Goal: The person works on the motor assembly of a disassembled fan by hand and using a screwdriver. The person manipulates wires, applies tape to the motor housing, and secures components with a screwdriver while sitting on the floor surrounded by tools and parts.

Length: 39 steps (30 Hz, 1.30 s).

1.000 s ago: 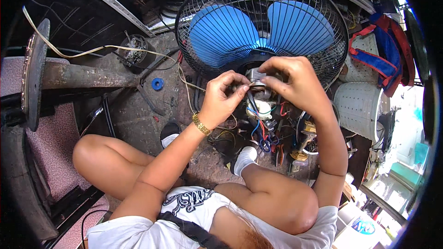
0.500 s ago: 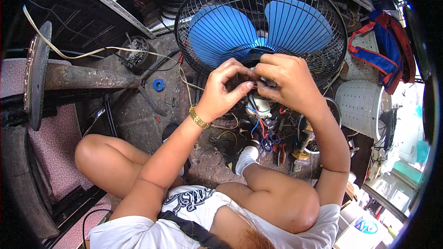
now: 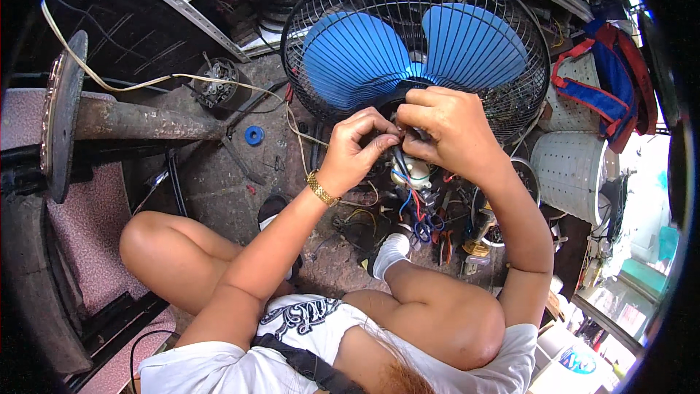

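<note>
My left hand [image 3: 359, 147], with a gold bracelet at its wrist, pinches thumb against fingers. Close beside it, my right hand [image 3: 453, 130] is closed with its fingers curled. Their fingertips meet around something small and dark, mostly hidden, that I cannot make out. A black cable [image 3: 401, 160] runs down from beneath the fingertips, and blue and red wires [image 3: 415, 203] hang below it. Behind and under the hands is a pale fan motor [image 3: 418, 173]. The large fan, with blue blades [image 3: 357, 47] inside a black wire cage, stands just beyond my fingers.
Blue-handled scissors [image 3: 423, 231], orange-handled pliers [image 3: 445, 246] and a yellow power tool [image 3: 477, 242] lie by my right foot. A blue ring-shaped roll [image 3: 254, 136] is on the floor. A rusty post with a round plate [image 3: 65, 117] lies left; a perforated white bin [image 3: 569, 171] stands right.
Both hands stay together at nearly the same place, with the fingers slightly shifted. The left fingers are bent a little more. The whole view has shifted slightly.
</note>
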### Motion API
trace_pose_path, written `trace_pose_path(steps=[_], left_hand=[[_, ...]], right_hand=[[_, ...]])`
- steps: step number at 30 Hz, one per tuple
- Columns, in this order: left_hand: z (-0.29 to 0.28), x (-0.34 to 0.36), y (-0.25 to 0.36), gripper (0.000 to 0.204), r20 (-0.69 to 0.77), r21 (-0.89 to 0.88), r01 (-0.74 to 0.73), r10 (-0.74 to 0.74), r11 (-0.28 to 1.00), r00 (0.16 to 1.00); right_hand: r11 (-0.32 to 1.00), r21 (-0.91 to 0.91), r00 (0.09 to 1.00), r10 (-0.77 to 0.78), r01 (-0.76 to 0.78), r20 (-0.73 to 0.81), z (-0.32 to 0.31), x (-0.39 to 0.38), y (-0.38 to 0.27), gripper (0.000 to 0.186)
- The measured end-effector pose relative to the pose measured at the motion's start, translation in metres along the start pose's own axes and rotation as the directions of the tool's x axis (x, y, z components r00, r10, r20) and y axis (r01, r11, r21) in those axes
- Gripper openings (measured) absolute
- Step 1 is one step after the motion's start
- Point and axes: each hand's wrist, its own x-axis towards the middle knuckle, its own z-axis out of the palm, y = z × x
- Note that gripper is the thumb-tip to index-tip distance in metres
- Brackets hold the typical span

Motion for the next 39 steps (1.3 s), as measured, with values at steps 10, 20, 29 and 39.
trace_pose_path(steps=[10, 20, 29, 39], left_hand=[[0.0, -0.002, -0.002, 0.011, 0.0, 0.056, -0.024, 0.024, 0.998, 1.0], [-0.008, 0.002, 0.011, 0.008, 0.078, 0.109, 0.026, -0.035, 0.994, 0.996], [-0.006, 0.005, 0.008, 0.007, 0.066, 0.076, 0.001, -0.006, 0.997, 0.998], [-0.006, 0.006, 0.011, 0.007, 0.104, 0.071, 0.06, -0.067, 0.996, 0.992]], right_hand=[[0.989, 0.149, 0.999, 0.017, -0.023, 0.036, -0.011, -0.006, 0.003, 0.033], [0.989, -0.118, 0.996, -0.093, 0.093, 0.01, -0.001, -0.006, 0.006, 0.022], [0.997, -0.012, 0.996, -0.072, 0.073, 0.043, -0.003, -0.004, 0.009, 0.019], [0.997, -0.058, 0.99, -0.048, 0.056, 0.136, -0.004, -0.003, 0.004, 0.013]])
